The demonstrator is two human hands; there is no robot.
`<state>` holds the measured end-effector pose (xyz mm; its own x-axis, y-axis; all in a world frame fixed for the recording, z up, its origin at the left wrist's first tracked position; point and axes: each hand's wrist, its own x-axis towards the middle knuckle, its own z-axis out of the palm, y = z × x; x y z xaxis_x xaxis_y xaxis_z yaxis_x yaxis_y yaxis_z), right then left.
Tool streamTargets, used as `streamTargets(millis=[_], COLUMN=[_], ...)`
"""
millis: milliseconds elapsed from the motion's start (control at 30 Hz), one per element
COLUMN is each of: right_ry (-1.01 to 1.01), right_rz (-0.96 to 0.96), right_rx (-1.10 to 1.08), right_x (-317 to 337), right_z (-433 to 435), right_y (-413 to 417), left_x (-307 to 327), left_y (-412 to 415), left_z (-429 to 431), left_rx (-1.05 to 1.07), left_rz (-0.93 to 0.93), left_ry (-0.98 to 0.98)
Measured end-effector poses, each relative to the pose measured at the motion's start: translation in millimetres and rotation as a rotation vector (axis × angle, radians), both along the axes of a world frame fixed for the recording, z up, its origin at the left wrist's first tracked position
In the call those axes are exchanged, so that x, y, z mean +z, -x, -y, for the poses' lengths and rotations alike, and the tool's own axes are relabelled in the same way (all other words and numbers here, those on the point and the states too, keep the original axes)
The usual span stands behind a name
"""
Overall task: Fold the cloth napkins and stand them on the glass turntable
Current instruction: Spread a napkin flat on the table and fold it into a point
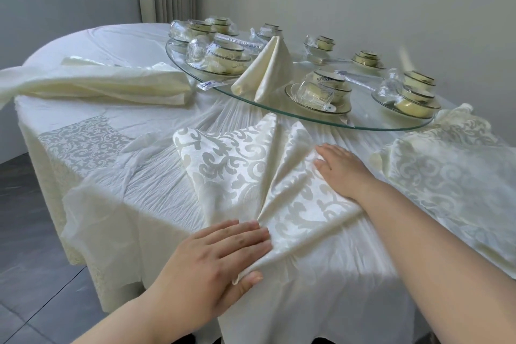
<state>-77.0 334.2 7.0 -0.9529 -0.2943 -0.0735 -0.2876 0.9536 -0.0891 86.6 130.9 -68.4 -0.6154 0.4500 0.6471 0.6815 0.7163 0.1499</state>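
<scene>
Both hands lie flat and spread on the patterned napkin, out on the tabletop just short of the glass turntable. The left hand pins the near corner and the right hand presses the far flap. My advice: smooth outward and crease each pleat sharply. It's cream damask, scrolled, fanned in soft ridges. One plain folded napkin stands on the glass.

Legible text: none. Blue printing on the clear plastic-wrapped cream bowl set at the near edge of the round glass turntable, and on a small clear wrapped packet at its left rim, is too blurred to read.
</scene>
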Motion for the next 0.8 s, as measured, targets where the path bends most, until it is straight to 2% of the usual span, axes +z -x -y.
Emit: streamTargets(millis=[67, 133, 167, 233, 300, 367, 500, 633, 700, 800], right_ry=[0.042, 0.116, 0.156, 0.208, 0.223, 0.227, 0.144, 0.128, 0.122, 0.109], right_rz=[-0.035, -0.009, 0.03, 0.083, 0.098, 0.107, 0.019, -0.16, -0.141, -0.035], right_rx=[0.01, 0.048, 0.054, 0.047, 0.051, 0.059, 0.091, 0.262, 0.346, 0.338], right_x=[1.4, 0.9, 0.4, -0.7, -0.5, 0.1, -7.6, -13.1, -13.3, -13.4], right_z=[6.3, 13.9, 17.3, 21.1, 23.6, 27.7, 36.2, 39.6, 42.1, 43.2], right_y=[-0.8, -3.6, -5.4, -6.9, -5.0, -2.3, 2.6, 0.1, -1.3, 0.2], left_x=[8.0, 19.1, 24.8, 36.1, 47.4, 52.3, 50.7, 49.8, 50.9, 54.3], left_y=[-3.4, -4.3, -2.4, 8.6, 28.8, 46.9, 66.7, 70.6, 71.8, 73.6], left_z=[6.3, 15.9, 21.4, 33.3, 42.4, 47.6, 46.5, 43.9, 44.0, 46.9], left_rx=[-0.063, -0.101, -0.073, 0.108, 0.348, 0.505, 0.487, 0.449, 0.44, 0.454], left_rz=[0.105, 0.22, 0.26, 0.273, 0.36, 0.512, 0.535, 0.568, 0.58, 0.588], left_ry=[-0.037, -0.157, -0.22, -0.3, -0.239, -0.096, 0.201, 0.295, 0.324, 0.349])
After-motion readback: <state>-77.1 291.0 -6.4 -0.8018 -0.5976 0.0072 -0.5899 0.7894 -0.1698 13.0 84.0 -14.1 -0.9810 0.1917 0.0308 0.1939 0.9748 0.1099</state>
